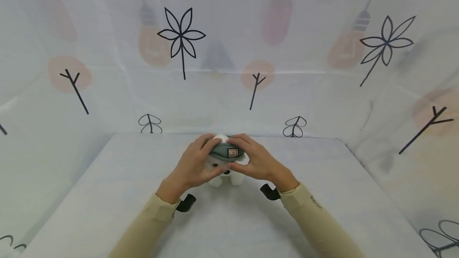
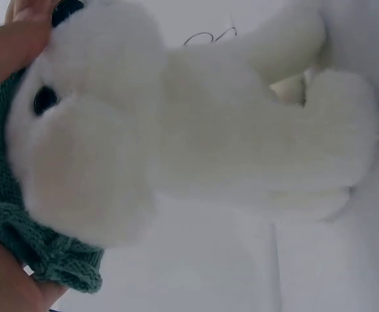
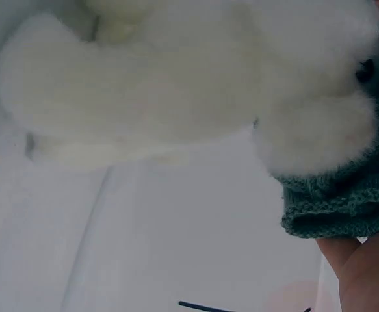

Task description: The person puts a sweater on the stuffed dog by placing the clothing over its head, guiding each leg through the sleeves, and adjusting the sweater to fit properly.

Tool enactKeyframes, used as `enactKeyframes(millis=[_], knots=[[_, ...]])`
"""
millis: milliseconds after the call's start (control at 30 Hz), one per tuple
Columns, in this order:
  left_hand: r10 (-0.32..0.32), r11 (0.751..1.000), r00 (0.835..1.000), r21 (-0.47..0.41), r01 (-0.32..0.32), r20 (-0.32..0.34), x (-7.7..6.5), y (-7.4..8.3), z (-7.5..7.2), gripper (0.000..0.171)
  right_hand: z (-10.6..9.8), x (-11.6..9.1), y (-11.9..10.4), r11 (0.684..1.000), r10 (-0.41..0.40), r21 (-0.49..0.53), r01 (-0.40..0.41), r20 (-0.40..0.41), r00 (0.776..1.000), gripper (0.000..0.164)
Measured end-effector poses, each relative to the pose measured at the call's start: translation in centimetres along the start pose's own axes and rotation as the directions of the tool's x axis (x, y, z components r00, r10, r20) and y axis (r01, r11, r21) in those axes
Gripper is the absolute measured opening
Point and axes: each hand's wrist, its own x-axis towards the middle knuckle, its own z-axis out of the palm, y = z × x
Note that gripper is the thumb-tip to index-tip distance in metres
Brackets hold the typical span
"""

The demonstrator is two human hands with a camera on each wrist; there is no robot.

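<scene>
A white plush dog [image 1: 236, 178] with dark eyes and nose stands upright on the white surface in the head view. On its head is a green knitted hat [image 1: 219, 152] with a small label patch. My left hand [image 1: 191, 163] grips the hat's left side, its thumb near the dog's muzzle. From the opposite side my right hand [image 1: 261, 162] grips the hat too, thumb low by the face. Both wrist views show the hat's ribbed edge [image 2: 46, 250] beside a fluffy ear, and the fingers are partly cut off there.
A white cloth-covered table [image 1: 125, 178] lies under the dog. Behind it and along both sides hangs a pale curtain [image 1: 215, 98] printed with leaves and light bulbs. Black mounts [image 1: 186, 203] stick out from both wrists.
</scene>
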Motion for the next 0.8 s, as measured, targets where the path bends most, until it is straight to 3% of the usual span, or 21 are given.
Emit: enactKeyframes(millis=[200,467,800], knots=[[-0.009,1.0,0.999,0.0,0.009,0.034,-0.5,-0.2,0.1,0.092,0.4,-0.3,0.1,1.0,0.016,0.021,-0.016,-0.003,1.0,0.07],[-0.028,1.0,0.999,0.008,0.028,0.037,-0.9,-0.1,0.1,0.093,0.9,-0.6,0.1,0.999,0.002,-0.041,-0.001,0.008,1.0,0.085],[-0.057,0.998,0.998,-0.016,0.057,-0.014,-1.1,0.0,0.5,0.084,1.4,-1.2,0.3,0.999,0.014,-0.047,-0.016,-0.038,0.999,0.082]])
